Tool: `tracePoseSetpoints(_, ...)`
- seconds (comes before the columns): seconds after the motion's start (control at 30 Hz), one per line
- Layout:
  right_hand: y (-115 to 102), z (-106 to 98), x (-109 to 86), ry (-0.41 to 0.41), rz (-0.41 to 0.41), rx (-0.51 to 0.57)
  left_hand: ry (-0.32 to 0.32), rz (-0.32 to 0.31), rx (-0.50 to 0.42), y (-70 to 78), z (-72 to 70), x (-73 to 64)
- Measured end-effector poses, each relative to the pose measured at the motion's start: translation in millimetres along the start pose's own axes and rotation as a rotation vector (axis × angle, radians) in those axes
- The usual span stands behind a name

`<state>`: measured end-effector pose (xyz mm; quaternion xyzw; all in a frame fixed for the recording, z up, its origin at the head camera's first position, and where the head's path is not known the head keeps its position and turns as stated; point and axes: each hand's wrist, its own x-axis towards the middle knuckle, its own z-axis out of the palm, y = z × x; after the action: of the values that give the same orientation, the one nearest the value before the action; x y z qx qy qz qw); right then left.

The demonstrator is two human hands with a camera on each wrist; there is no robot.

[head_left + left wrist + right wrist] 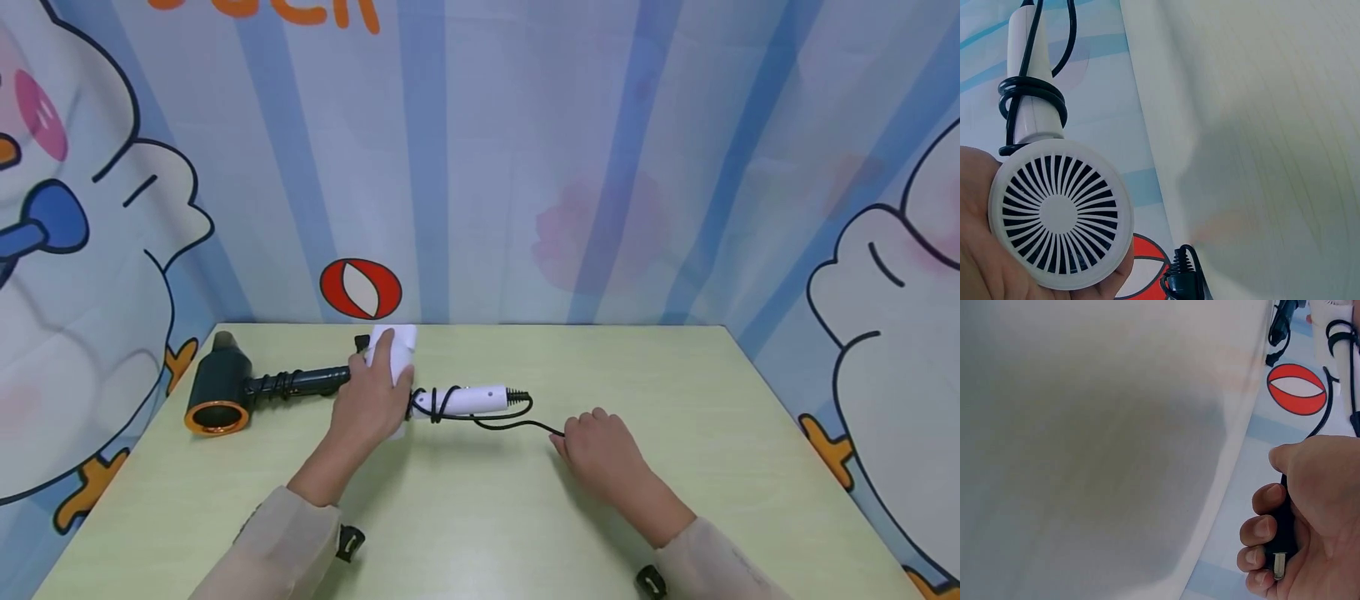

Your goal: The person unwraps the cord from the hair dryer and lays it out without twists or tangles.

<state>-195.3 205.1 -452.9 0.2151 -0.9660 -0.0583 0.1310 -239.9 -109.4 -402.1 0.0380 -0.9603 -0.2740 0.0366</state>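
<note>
**Left hand (371, 400) grips a white hair dryer (468, 400), right hand (603, 454) its plug (1284, 531)**

Nearest are two pale, loose fabric sleeves (281, 533), reaching in from the near side. The right hand is curled round the black plug, right of the table's middle; a flat metal prong shows beyond the fingers, pointing away from the dryer. From this fist a thin, smooth black cord (517, 425) runs left in a slack curve to the white dryer.

The left hand, left of the middle, clasps the dryer's barrel (401, 362), one finger lying along its top. The barrel's axis runs near to far; its round grille (1059, 214), with slats radiating from a plain disc, faces the near side. The handle (487, 398), a smooth white cylinder, extends to the right, its long axis running left to right. Turns of cord wrap it, and a ribbed black sheath ends it. Whether the dryer touches the table is hard to tell.

Farther left, a glossy dark hair dryer (225, 375) lies on the table (465, 517), its handle pointing right and wound with cord, a copper-orange ring round its near opening. The tabletop is pale yellow-green with faint grain. Behind hangs a blue-striped, slightly creased backdrop (510, 167), printed with white cartoon birds and a red-and-white oval (386, 287).
</note>
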Motion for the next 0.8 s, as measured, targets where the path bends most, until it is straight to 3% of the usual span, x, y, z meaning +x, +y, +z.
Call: tracePoseSetpoints(0.8,18,10,28.1,-0.072,0.090,0.050,-0.003,0.024,-0.002,0.2,-6.7,-0.7)
